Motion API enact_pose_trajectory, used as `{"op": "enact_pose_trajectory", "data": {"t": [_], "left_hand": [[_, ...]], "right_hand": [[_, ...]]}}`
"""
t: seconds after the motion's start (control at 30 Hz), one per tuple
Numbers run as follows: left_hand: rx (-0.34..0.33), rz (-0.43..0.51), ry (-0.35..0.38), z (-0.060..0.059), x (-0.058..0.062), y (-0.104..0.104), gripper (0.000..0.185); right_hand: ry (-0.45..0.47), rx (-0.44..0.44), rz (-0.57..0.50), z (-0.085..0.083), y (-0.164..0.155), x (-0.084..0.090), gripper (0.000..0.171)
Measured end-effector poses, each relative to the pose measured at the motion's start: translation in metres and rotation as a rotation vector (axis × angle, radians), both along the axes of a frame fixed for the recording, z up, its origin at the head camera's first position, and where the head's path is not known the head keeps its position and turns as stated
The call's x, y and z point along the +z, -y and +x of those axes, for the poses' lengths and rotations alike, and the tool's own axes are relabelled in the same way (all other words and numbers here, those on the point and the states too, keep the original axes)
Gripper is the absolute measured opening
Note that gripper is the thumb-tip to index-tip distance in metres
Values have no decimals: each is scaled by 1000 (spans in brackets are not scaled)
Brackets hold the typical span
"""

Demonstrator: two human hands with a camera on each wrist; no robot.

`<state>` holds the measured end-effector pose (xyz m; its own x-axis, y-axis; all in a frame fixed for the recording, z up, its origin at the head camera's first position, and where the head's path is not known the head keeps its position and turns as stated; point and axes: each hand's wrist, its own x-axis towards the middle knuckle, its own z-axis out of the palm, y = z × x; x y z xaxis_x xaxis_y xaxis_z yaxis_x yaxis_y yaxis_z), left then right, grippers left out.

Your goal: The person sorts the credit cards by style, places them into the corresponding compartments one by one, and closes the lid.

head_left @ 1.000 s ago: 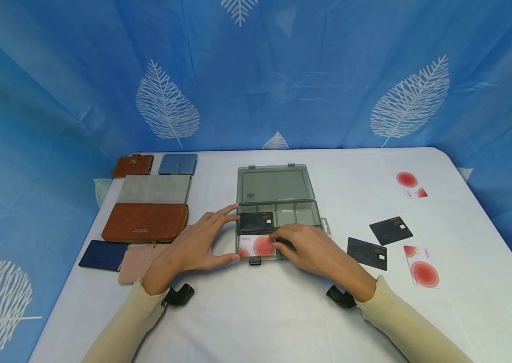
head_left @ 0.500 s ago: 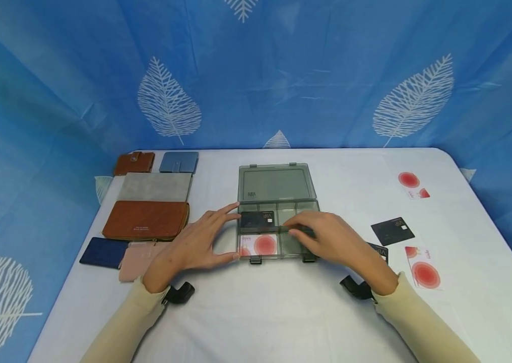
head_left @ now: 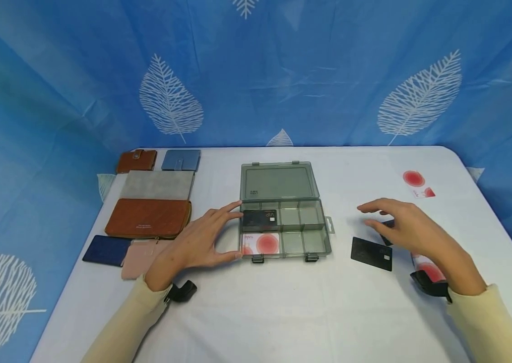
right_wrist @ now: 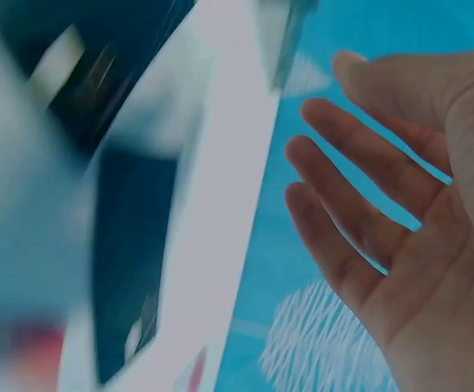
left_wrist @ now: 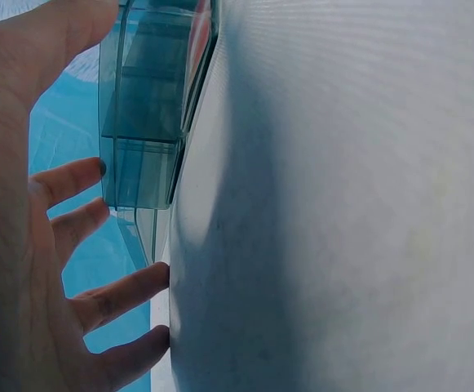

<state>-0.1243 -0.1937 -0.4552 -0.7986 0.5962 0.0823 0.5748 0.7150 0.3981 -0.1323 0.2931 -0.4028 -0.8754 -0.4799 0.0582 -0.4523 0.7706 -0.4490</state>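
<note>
An open grey see-through compartment box sits mid-table with its lid laid back. In its left cells lie a black VIP card and a red-and-white card. My left hand spans the box's left end, index finger at the back corner and thumb at the front corner, fingers straight. The left wrist view shows that hand beside the box wall. My right hand hovers open and empty to the right, over a partly hidden black card and near another black card. The right wrist view shows the spread fingers, blurred.
Several wallets lie at the left: small brown, small blue, grey, large brown, navy, pink. One red-and-white card lies far right, another under my right wrist. A blue leaf-print cloth hangs behind.
My right hand has left the box and swung right, over the black cards on the table. The left hand and the box have stayed put.
</note>
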Motion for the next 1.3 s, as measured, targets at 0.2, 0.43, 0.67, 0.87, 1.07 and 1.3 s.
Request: {"op": "enact_pose_trajectory", "data": {"t": [0.2, 0.43, 0.67, 0.87, 1.07, 1.3], "left_hand": [[-2, 9, -2, 0, 2, 0, 90], [-1, 6, 1, 2, 2, 1, 91], [8, 7, 10, 2, 2, 0, 90], [1, -2, 12, 1, 1, -1, 90], [-2, 4, 7, 2, 1, -1, 89], [1, -4, 11, 2, 0, 0, 90]], "right_hand": [[149, -28, 101, -2, -46, -12, 54], [203, -65, 168, -4, -77, -23, 65], [229, -103, 182, -13, -94, -29, 66], [230, -110, 152, -16, -99, -31, 66], [193, -133, 203, -15, -98, -23, 58], [104, -118, 207, -10, -88, -11, 44]]}}
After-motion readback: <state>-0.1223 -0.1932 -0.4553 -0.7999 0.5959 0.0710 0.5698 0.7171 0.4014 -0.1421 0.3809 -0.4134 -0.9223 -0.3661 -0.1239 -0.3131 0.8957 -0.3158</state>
